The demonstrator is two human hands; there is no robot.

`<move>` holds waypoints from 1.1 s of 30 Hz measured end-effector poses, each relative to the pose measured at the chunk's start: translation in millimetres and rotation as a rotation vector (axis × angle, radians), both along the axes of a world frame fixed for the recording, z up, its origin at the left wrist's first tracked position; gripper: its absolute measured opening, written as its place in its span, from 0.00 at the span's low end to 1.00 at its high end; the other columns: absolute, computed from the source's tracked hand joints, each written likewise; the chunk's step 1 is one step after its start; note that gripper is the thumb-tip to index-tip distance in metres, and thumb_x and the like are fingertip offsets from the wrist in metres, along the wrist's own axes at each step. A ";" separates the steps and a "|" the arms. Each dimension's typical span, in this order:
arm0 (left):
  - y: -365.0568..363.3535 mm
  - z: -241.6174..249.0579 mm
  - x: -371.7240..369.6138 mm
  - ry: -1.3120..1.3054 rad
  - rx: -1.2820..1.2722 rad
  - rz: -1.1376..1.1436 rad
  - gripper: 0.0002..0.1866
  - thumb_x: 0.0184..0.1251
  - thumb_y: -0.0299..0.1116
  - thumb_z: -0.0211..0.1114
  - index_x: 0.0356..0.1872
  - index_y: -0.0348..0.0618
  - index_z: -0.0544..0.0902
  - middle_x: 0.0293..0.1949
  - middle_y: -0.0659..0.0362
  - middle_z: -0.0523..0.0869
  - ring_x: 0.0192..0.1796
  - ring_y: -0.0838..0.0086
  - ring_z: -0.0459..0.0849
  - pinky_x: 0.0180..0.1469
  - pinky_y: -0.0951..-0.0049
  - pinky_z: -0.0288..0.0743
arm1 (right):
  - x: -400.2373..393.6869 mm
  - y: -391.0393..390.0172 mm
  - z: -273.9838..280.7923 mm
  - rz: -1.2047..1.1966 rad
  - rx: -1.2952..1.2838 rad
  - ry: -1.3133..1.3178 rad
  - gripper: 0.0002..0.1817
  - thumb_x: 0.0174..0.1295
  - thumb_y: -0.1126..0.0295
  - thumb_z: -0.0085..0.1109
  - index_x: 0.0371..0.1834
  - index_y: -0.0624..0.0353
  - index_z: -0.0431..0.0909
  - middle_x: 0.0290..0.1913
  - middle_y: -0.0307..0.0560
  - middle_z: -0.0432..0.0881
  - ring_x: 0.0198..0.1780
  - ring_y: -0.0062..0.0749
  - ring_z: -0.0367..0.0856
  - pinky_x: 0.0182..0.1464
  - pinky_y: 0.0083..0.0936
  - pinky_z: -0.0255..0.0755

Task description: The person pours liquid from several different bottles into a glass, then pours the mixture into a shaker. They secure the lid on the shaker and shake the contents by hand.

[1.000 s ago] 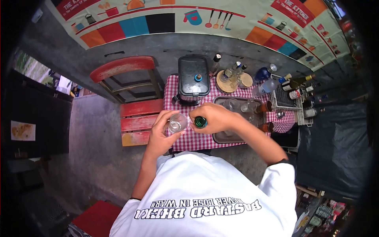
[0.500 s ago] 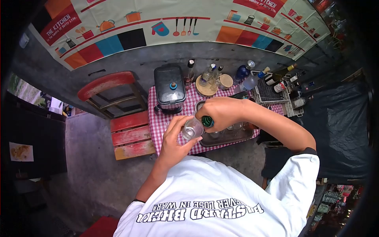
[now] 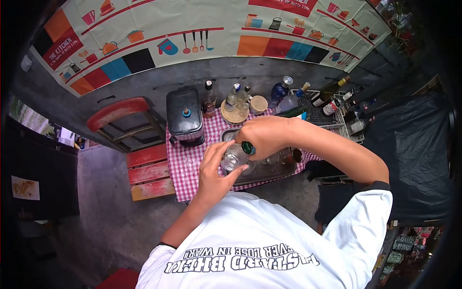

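My left hand (image 3: 211, 166) is wrapped round a clear drinking glass (image 3: 234, 158), its open mouth turned up toward me. Closed round the neck of a green bottle (image 3: 249, 147), my right hand (image 3: 262, 137) holds it tilted, with the bottle's mouth right at the glass rim. Part of the bottle's body shows behind my right wrist; the rest is hidden. Below both hands lies a dark metal tray (image 3: 274, 176) that bears several glasses, among them a brownish one (image 3: 292, 156) at its right end.
A black drink dispenser (image 3: 185, 113) stands on the checkered tablecloth (image 3: 183, 168) at left. Behind are a wooden board (image 3: 234, 115) with bottles, a lidded jar (image 3: 258, 104), a blue bottle (image 3: 279, 94) and a rack (image 3: 346, 126) of bottles. A red chair (image 3: 147, 156) adjoins the table.
The camera view has shifted, so the table and wall appear farther left. Both hands keep their grips, and the bottle's mouth stays at the glass rim.
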State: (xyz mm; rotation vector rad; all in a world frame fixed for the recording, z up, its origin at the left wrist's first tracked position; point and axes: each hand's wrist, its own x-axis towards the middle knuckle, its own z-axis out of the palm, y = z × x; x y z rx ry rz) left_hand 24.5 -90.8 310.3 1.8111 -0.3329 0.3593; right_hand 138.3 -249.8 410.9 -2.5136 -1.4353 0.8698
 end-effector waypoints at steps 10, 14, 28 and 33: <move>-31.0 -16.6 9.8 -0.014 0.087 0.082 0.32 0.45 0.24 0.80 0.57 0.36 0.79 0.50 0.51 0.82 0.52 0.62 0.82 0.55 0.66 0.75 | 7.3 -20.3 -7.4 0.052 -0.053 -0.091 0.16 0.45 0.65 0.68 0.36 0.62 0.84 0.30 0.58 0.84 0.38 0.54 0.85 0.42 0.44 0.77; -36.1 -21.3 13.2 -0.005 0.079 0.112 0.32 0.45 0.23 0.79 0.57 0.35 0.79 0.51 0.49 0.82 0.53 0.60 0.83 0.55 0.66 0.76 | 12.0 -19.3 -11.1 0.053 -0.098 -0.129 0.18 0.45 0.65 0.69 0.39 0.61 0.85 0.31 0.58 0.85 0.38 0.54 0.85 0.42 0.44 0.78; -25.9 -33.2 20.6 -0.037 0.055 0.161 0.32 0.45 0.21 0.79 0.56 0.33 0.79 0.53 0.48 0.82 0.54 0.58 0.83 0.56 0.64 0.76 | 17.2 1.6 -26.4 0.030 -0.121 -0.172 0.15 0.45 0.65 0.71 0.34 0.62 0.86 0.33 0.59 0.86 0.38 0.53 0.87 0.43 0.42 0.80; -20.0 -34.9 20.8 -0.031 0.023 0.174 0.31 0.45 0.20 0.78 0.56 0.33 0.79 0.51 0.48 0.83 0.54 0.59 0.83 0.56 0.65 0.76 | 14.8 11.5 -24.9 0.014 -0.181 -0.190 0.13 0.47 0.66 0.69 0.33 0.63 0.86 0.33 0.59 0.86 0.39 0.53 0.87 0.42 0.41 0.80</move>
